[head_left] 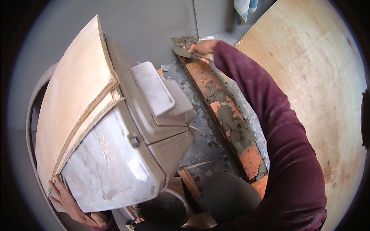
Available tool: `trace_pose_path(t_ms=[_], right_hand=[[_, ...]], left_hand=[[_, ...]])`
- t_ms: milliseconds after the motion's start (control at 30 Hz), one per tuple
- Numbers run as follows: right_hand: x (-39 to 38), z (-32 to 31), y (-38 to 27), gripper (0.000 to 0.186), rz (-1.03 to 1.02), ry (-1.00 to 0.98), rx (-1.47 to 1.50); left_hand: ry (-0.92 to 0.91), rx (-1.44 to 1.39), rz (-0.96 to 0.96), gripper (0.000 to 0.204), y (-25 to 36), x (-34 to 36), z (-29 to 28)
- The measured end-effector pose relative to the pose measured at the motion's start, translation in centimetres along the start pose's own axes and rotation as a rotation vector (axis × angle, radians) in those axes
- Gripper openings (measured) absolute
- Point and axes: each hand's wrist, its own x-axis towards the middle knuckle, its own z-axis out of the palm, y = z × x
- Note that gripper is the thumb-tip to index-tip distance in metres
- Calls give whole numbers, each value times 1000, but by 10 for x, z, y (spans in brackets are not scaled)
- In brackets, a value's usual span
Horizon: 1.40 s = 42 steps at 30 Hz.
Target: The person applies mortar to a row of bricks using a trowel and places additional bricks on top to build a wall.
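Note:
My right hand (206, 47) is closed round the handle of a trowel (182, 52). The blade lies at the far end of a row of orange bricks (204, 77), beside a heap of wet grey mortar (186, 40) against the wall. More mortar is smeared unevenly over the middle bricks. At the lower left my left hand (69, 199) rests with fingers spread on the near corner of a plywood sheet (75, 77). That sheet lies over a bulky, dirty white casing (111, 163), next to my left palm.
Along the right leans a large plywood board (312, 73). Grey walls (154, 23) stand at the back, with a blue and white cloth (242, 10) hanging there. Mortar spots the grey floor (198, 144). Near me are a bucket (184, 201) and a wood strip (189, 181).

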Motion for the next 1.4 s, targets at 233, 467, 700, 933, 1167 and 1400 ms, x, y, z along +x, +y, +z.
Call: trace_pose_path(t_ms=[233,467,700,933,1167,1400], right_hand=[[-78,17,76,26,-97,42,72],[-44,-41,87,37,-47,566,-814],[-23,-50,52,37,44,459,-606],[-20,-50,54,34,-120,442,-749],[-20,-37,105,25,-290,682,-796],[-85,-8,116,25,-483,806,-1119]], left_hand=[[25,-25,61,95,-7,-11,2],[-128,156,99,115,-74,-23,5],[-186,270,109,120,-105,-37,6],[-228,290,106,120,-114,-43,1],[-282,265,75,123,-112,-40,2],[-174,166,124,112,-62,-20,-9]])
